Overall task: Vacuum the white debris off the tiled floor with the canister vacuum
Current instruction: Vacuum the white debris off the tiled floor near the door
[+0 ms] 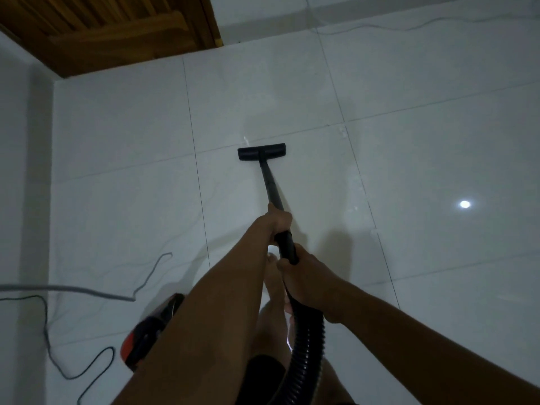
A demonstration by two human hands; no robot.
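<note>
Pale glossy floor tiles (409,171) fill the dim room, with a wooden door (117,33) at eleven o'clock. Your left hand (277,220) has its fingers wrapped tight around the black wand (270,182); your right hand (306,279) is clamped on the thicker grip where the ribbed hose (306,346) joins. The nozzle head (261,152) sits flat on the floor at twelve o'clock, touching a faint white fleck (245,139); more white debris (355,185) trails along the grout line at two o'clock. The canister (152,331) lies at seven o'clock, near loose cords (87,369). The wand looks stiff and light, the hose springy; the canister will likely drag, so pull gently.
</note>
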